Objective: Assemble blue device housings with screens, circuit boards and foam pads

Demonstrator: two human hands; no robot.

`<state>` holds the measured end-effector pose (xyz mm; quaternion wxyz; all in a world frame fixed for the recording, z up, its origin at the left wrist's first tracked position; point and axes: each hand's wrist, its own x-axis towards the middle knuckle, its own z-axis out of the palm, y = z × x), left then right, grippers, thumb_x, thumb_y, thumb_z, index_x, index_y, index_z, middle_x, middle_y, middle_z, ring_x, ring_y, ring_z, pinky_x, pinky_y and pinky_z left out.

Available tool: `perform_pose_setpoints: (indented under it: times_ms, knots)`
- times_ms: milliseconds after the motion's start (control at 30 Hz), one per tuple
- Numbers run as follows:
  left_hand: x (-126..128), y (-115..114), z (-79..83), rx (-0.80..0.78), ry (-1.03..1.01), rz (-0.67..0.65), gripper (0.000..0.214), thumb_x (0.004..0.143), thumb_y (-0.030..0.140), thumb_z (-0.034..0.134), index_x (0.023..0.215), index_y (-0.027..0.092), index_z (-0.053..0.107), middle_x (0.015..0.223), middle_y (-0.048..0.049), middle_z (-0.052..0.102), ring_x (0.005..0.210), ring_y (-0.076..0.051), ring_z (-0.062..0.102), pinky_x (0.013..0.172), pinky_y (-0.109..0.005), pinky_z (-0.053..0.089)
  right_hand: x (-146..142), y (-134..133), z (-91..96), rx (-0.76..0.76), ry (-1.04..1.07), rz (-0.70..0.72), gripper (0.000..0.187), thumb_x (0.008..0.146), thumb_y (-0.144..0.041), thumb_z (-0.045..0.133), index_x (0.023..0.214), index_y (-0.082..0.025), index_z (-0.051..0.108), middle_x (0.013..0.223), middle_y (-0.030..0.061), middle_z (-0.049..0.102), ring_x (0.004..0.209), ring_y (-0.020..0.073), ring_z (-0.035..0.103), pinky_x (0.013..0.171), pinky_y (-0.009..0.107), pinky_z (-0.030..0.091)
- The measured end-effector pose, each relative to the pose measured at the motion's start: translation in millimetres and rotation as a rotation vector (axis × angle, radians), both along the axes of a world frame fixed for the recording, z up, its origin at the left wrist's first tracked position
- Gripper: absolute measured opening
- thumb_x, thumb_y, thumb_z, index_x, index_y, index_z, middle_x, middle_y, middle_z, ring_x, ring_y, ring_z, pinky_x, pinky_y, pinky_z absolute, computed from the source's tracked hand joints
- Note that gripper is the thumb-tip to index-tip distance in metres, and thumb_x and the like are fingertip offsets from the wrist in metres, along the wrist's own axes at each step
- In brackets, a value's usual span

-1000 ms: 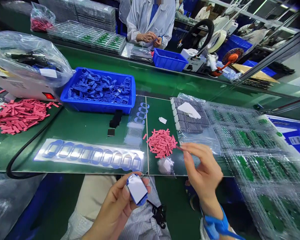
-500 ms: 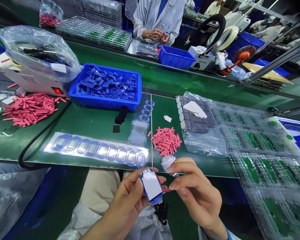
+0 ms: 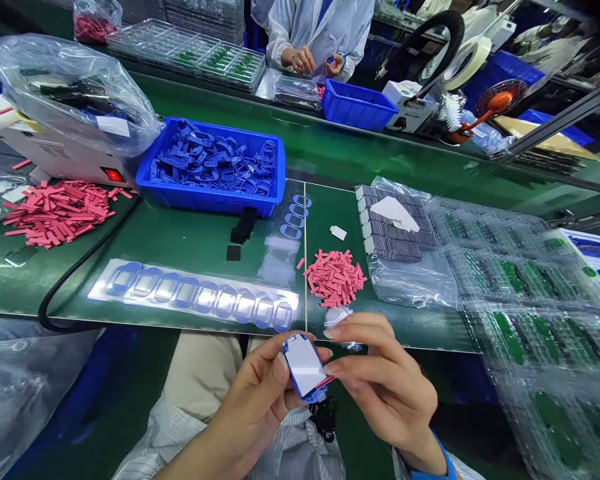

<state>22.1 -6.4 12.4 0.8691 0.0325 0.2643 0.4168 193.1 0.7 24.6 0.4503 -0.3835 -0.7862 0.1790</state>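
Low in the middle, my left hand (image 3: pixel 260 387) is closed around a small blue plastic frame (image 3: pixel 314 395) with a white rectangular panel (image 3: pixel 304 363) set in it. My right hand (image 3: pixel 385 380) pinches a thin pink strip (image 3: pixel 325 382) between thumb and fingers. The strip's far end lies at the lower right edge of the white panel; whether it touches is hard to make out. Beyond my right fingers sits a heap of similar pink strips (image 3: pixel 336 279). A sheet of clear oval film pieces (image 3: pixel 200 297) lies to the left of the heap.
A blue bin (image 3: pixel 205 199) of blue frames stands at the back left, near a larger pink strip heap (image 3: pixel 60 212). Stacked grey-edged parts (image 3: pixel 395 230) rest on plastic at right, beside clear trays (image 3: pixel 520 300) holding green boards. Across the bench, a co-worker's hands (image 3: pixel 310 61) are busy.
My right hand has moved left and brought the pink strip to the lower right edge of the blue frame. The frame is still in my left hand; the view has shifted slightly.
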Motion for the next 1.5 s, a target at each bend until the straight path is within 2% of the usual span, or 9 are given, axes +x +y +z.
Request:
perform_pose_setpoints:
  times_ms: [200,467,567,667,767,867,1067,1167,1500]
  knots:
    - [0.4,0.8,3.4,-0.024,0.008,0.023,0.026,0.070,0.033,0.078,0.092,0.020,0.076,0.084,-0.0018,0.078,0.072,-0.009,0.069,0.066,-0.013,0.054,0.0,-9.8,-6.2,0.290,-0.331,-0.159,0.030,0.080,-0.008,0.056,0.102,-0.025,0.066,0.100,0.0016,0.070,0.095,0.0212,0.056,0.074,0.037,0.050]
    - [1.7,-0.3,6.6,-0.016,0.027,0.057,0.026,0.069,0.034,0.078,0.091,0.020,0.076,0.082,-0.0018,0.077,0.072,-0.009,0.068,0.067,-0.013,0.053,-5.6,-15.1,-5.1,0.391,-0.434,-0.202,0.026,0.074,-0.010,0.060,0.094,-0.024,0.068,0.093,0.0001,0.072,0.088,0.0190,0.057,0.071,0.033,0.050]
    - [1.4,-1.2,5.2,0.012,0.048,0.079,0.026,0.069,0.034,0.078,0.092,0.022,0.076,0.087,-0.0030,0.078,0.080,-0.012,0.070,0.072,-0.016,0.053,-12.0,-18.3,-8.4,0.315,-0.333,-0.254,0.034,0.076,-0.012,0.058,0.109,-0.021,0.064,0.103,0.0050,0.069,0.095,0.0225,0.057,0.075,0.038,0.049]
    - [1.9,-1.8,3.1,0.065,0.097,0.116,0.029,0.068,0.035,0.078,0.094,0.023,0.075,0.093,-0.0043,0.078,0.086,-0.016,0.071,0.075,-0.020,0.054,-22.6,-21.6,-11.7,0.096,-0.047,-0.322,0.037,0.084,-0.030,0.056,0.120,-0.020,0.058,0.115,0.0108,0.062,0.100,0.0277,0.057,0.079,0.045,0.049]
    - [3.5,-3.2,0.8,0.122,0.162,0.159,0.033,0.065,0.037,0.080,0.095,0.024,0.075,0.092,-0.0059,0.078,0.088,-0.020,0.071,0.078,-0.023,0.053,-32.6,-22.6,-13.1,-0.060,0.155,-0.319,0.036,0.083,-0.043,0.062,0.112,-0.022,0.062,0.111,0.0105,0.062,0.097,0.0275,0.060,0.080,0.046,0.049]
    - [4.7,-5.4,-1.5,0.149,0.204,0.190,0.034,0.064,0.039,0.080,0.094,0.026,0.075,0.091,-0.0054,0.078,0.088,-0.020,0.071,0.080,-0.023,0.053,-38.2,-21.9,-12.7,-0.119,0.240,-0.316,0.029,0.081,-0.037,0.067,0.107,-0.023,0.065,0.106,0.0093,0.065,0.097,0.0264,0.062,0.081,0.045,0.050]
    - [6.7,-8.4,-2.5,0.152,0.248,0.279,0.034,0.061,0.038,0.082,0.092,0.026,0.076,0.091,-0.0032,0.079,0.082,-0.018,0.072,0.072,-0.018,0.053,-42.5,-19.5,-11.9,-0.161,0.312,-0.285,0.026,0.082,-0.031,0.066,0.107,-0.025,0.066,0.103,0.0089,0.069,0.095,0.0259,0.064,0.080,0.045,0.052]
    - [8.9,-8.4,0.8,0.149,0.281,0.308,0.033,0.058,0.040,0.083,0.089,0.029,0.076,0.095,-0.0019,0.078,0.092,-0.020,0.071,0.079,-0.021,0.053,-44.9,-17.6,-13.0,-0.162,0.342,-0.280,0.027,0.084,-0.037,0.064,0.108,-0.026,0.066,0.101,0.0094,0.070,0.093,0.0260,0.065,0.077,0.045,0.053]
    - [11.6,-11.8,3.4,0.083,0.472,0.366,0.040,0.044,0.050,0.084,0.079,0.032,0.077,0.100,0.0007,0.078,0.101,-0.025,0.067,0.084,-0.026,0.052,-45.7,-8.0,-14.6,0.042,0.273,-0.260,0.032,0.085,-0.043,0.061,0.109,-0.023,0.065,0.091,0.0081,0.072,0.084,0.0223,0.065,0.068,0.040,0.054]
